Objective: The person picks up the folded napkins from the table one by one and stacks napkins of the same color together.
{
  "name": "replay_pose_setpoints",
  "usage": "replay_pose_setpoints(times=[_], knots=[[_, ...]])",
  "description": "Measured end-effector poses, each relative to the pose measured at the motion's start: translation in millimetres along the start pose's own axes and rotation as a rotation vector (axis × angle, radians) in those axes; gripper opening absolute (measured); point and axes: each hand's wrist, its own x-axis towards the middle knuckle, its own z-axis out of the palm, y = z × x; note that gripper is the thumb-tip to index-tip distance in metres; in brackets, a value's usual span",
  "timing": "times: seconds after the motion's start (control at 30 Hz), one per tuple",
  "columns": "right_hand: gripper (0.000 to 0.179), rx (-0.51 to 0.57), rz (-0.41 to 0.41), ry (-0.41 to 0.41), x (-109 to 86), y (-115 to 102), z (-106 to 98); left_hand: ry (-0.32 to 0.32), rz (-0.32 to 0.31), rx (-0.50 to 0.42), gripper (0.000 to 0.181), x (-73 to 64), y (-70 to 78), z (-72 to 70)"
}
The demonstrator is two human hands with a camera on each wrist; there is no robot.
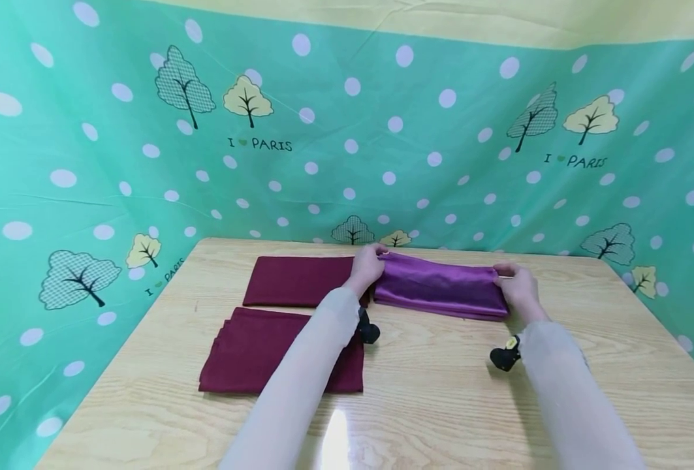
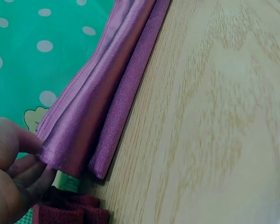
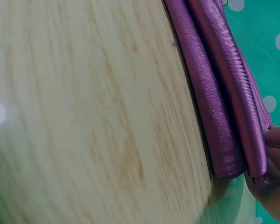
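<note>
A shiny purple cloth [image 1: 441, 287], folded into a long strip, lies toward the back of the table between both hands. My left hand [image 1: 367, 266] pinches its left end, thumb above and fingers beneath, as the left wrist view shows. The right hand [image 1: 518, 287] pinches the opposite end at its far corner. In both wrist views the purple cloth [image 2: 91, 98] shows layered folds, with the upper layer lifted off the lower roll. Just left of it sits a folded maroon cloth [image 1: 299, 281], partly behind the left hand.
A second folded maroon cloth [image 1: 258, 352] lies nearer the front left, crossed by the left forearm. Black wrist cameras [image 1: 504, 356] hang under both wrists. The wooden table [image 1: 429, 405] ends at a green dotted curtain [image 1: 347, 130] at the back and sides.
</note>
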Motion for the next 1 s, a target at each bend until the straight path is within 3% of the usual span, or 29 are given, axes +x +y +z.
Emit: replay_pose_setpoints(times=[0.2,0.4,0.77,1.0], knots=[[0.04,0.023,0.014,-0.034,-4.2,2,-6,-0.003,-0.028,-0.05,0.038,-2.6,-2.9,-5.4],[0.042,0.063,0.005,-0.019,-9.9,0,-10,0.008,-0.02,-0.04,0.034,-6.3,-5.7,-9.5],[0.035,-0.136,-0.188,0.018,-20.4,-1,-7,0.028,-0.001,-0.109,0.023,-18.3,-11.5,-16.1],[0.035,-0.161,-0.221,0.036,-25.9,-6,-4,0.059,0.018,-0.103,0.02,-26.5,-14.6,-22.8]])
